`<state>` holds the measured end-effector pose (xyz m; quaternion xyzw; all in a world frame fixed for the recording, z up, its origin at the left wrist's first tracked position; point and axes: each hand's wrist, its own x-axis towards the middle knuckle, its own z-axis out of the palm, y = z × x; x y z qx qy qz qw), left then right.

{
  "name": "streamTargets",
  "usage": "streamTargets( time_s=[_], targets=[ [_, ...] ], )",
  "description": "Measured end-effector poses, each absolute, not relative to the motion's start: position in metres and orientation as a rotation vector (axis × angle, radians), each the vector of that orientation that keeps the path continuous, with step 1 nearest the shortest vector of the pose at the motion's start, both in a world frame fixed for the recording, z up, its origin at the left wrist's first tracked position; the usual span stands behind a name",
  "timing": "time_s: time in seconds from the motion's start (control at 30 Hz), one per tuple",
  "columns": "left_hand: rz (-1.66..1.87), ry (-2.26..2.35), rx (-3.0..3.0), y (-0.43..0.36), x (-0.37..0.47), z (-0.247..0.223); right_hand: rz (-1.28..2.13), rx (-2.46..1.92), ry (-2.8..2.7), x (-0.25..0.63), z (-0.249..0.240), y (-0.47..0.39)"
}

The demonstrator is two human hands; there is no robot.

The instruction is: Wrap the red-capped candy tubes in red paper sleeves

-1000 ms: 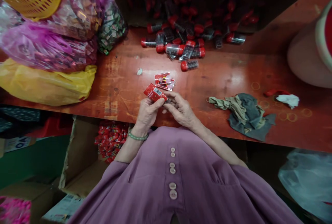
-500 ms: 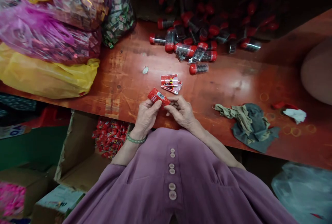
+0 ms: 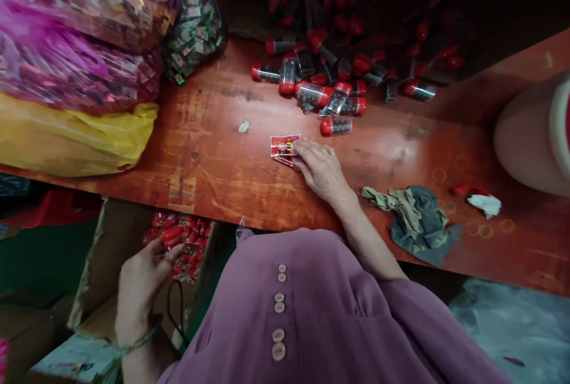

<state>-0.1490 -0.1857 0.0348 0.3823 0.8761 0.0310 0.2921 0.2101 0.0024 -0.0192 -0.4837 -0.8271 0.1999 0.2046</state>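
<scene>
My left hand [image 3: 141, 274] is low at the left, over an open cardboard box of red packets. A small red packet [image 3: 172, 237] shows between its thumb and fingers, somewhat blurred. On the table, my right hand [image 3: 324, 171] has its fingertips closed on the right edge of some flat, glossy red printed wrappers [image 3: 281, 145], which lie overlapping. Those fingers hide part of the wrappers.
Clear tubes with red caps [image 3: 336, 126] lie heaped toward the dark back of the table [image 3: 214, 176]. Filled plastic bags [image 3: 66, 135] crowd the left. At right are a grey-green cloth [image 3: 416, 221], rubber bands and a pale bucket [image 3: 525, 135]. The cardboard box [image 3: 91, 271] stands below the table edge.
My left hand has moved from the table edge down left to the box, taking the red packet along. The right hand has let go of that packet and reached forward onto the wrappers.
</scene>
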Motion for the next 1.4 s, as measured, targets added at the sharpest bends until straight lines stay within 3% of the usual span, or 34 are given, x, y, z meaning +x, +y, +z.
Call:
streamTargets(
  time_s=[0.07,0.1,0.23,0.33,0.53,0.8,0.9,1.13,1.4],
  targets=[
    [-0.228,2.452,1.244,-0.184,-0.151,0.042,0.499,-1.341,-2.379,0.211,-0.028,0.01],
    [-0.214,2.487,1.355,-0.178,-0.144,0.043,0.466,-1.331,-2.405,0.211,-0.032,0.012],
    [0.578,2.18,1.844,-0.118,-0.077,0.029,0.328,-1.281,-2.484,0.207,-0.045,0.012],
    [0.788,1.716,2.243,-0.061,-0.018,0.004,0.134,-1.207,-2.528,0.207,-0.045,0.006],
    [0.651,1.377,2.535,-0.004,0.032,-0.028,-0.07,-1.193,-2.567,0.207,-0.027,-0.006],
    [0.872,1.244,2.731,0.0,0.034,-0.03,0.415,-1.303,-2.641,0.233,0.013,0.005],
    [0.843,1.222,2.672,0.004,0.037,-0.028,0.384,-1.546,-2.581,0.253,0.024,0.03],
    [0.762,1.122,2.488,0.007,0.035,-0.021,0.319,-1.669,-2.693,0.268,0.015,0.075],
    [0.397,1.278,2.644,0.003,0.046,-0.01,0.258,-1.633,-2.746,0.263,-0.001,0.068]
  ],
)
